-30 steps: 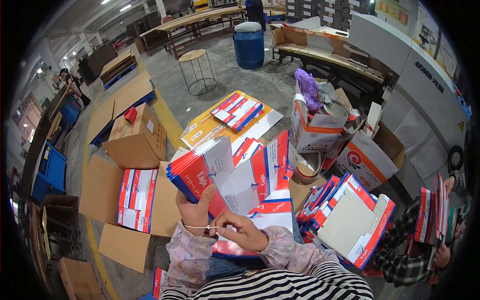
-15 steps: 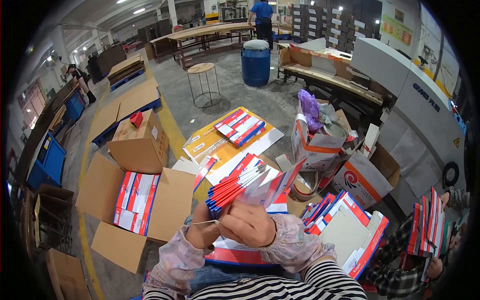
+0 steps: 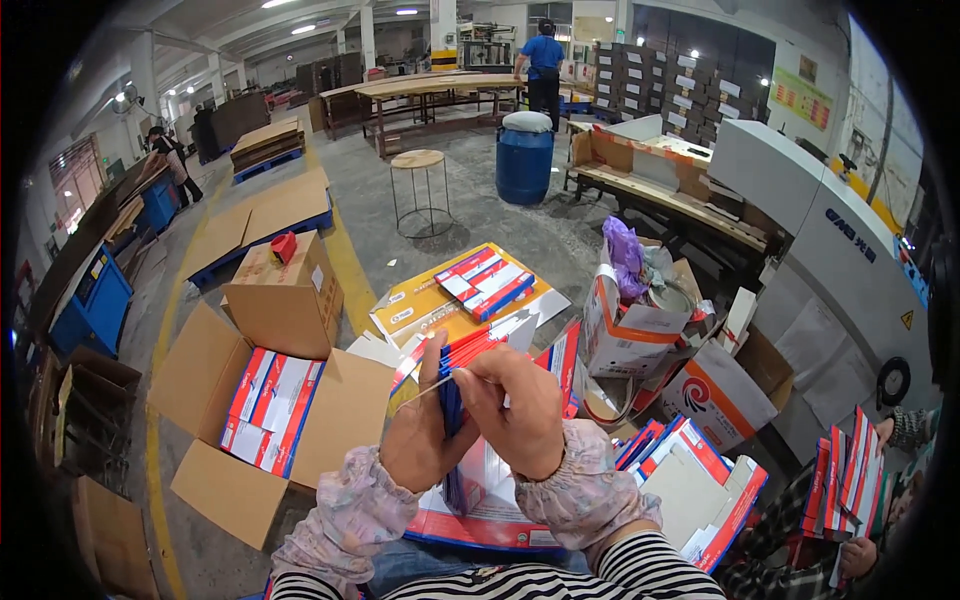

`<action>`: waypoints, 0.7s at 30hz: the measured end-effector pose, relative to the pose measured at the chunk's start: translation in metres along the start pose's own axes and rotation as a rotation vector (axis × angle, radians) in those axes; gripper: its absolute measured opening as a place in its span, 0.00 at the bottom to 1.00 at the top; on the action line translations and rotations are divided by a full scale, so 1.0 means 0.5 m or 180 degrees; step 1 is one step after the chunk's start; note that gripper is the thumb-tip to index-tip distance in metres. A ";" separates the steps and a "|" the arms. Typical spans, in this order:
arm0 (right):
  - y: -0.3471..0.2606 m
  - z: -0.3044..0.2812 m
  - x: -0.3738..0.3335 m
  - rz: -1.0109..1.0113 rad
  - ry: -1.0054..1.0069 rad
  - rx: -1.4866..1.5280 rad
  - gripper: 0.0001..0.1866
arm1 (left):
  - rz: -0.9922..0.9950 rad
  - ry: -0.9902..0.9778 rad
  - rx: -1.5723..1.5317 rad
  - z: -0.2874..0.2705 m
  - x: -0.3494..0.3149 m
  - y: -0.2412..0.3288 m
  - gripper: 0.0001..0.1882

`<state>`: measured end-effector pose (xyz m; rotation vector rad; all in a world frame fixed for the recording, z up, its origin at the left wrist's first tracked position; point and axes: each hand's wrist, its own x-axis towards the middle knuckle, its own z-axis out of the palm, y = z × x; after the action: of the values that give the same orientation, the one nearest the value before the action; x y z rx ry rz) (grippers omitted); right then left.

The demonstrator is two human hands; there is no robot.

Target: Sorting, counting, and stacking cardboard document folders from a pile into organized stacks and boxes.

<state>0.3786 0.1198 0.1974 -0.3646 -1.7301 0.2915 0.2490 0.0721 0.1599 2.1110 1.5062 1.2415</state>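
Observation:
A stack of flat folded red, white and blue cartons point(image 3: 458, 478) stands on edge in front of me. My left hand point(image 3: 415, 440) grips its left side, with fingers pointing up along the stack. My right hand point(image 3: 522, 408) closes on the other side, pinching a thin pale elastic band point(image 3: 432, 384) between thumb and forefinger. The band stretches across to the fingers of my left hand. Below the hands, more cartons of the same colours point(image 3: 500, 530) lie over my lap. The lower part of the held stack is partly covered by my hands.
An open cardboard box point(image 3: 335, 415) holding packed cartons is on the left. Ahead lies an orange sheet point(image 3: 425, 310) bearing a carton pile point(image 3: 485, 282). Loose cartons point(image 3: 690, 480) and a filled white box point(image 3: 632, 335) stand right. At far right, a co-worker's hand point(image 3: 858, 556) holds cartons.
The held cartons have turned from lying fanned out to standing upright. My right hand has pulled the elastic band upward, and my left hand has straightened along the stack. The view has tilted up slightly.

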 end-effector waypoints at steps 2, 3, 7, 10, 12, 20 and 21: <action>-0.002 0.010 0.013 -0.0231 0.0054 -0.0100 0.08 | 0.0169 0.0171 0.0100 0.001 0.006 -0.017 0.48; -0.002 0.012 0.019 -0.0130 -0.0035 -0.0057 0.07 | 0.0325 0.0322 0.0199 0.002 0.009 -0.023 0.48; 0.005 0.021 0.031 0.0068 -0.0224 0.0072 0.07 | 0.0851 0.1027 -0.0029 -0.015 0.023 -0.005 0.38; 0.003 0.018 0.046 0.0425 -0.0268 0.0165 0.06 | 0.0707 0.0352 -0.0109 -0.056 0.035 0.000 0.31; 0.007 0.011 0.056 0.0679 -0.0303 0.0160 0.06 | 0.0573 0.0340 -0.0175 -0.059 0.040 0.007 0.29; 0.069 0.003 0.055 0.1325 -0.0446 0.0625 0.07 | 0.0736 0.1050 -0.0013 -0.040 0.025 -0.009 0.22; 0.082 0.004 0.052 0.1483 -0.0397 0.0714 0.07 | 0.0818 0.1119 0.0035 -0.039 0.028 -0.015 0.21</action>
<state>0.3755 0.1680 0.2045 -0.5924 -1.6967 0.8532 0.2307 0.0825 0.1734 2.2355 1.3987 1.7778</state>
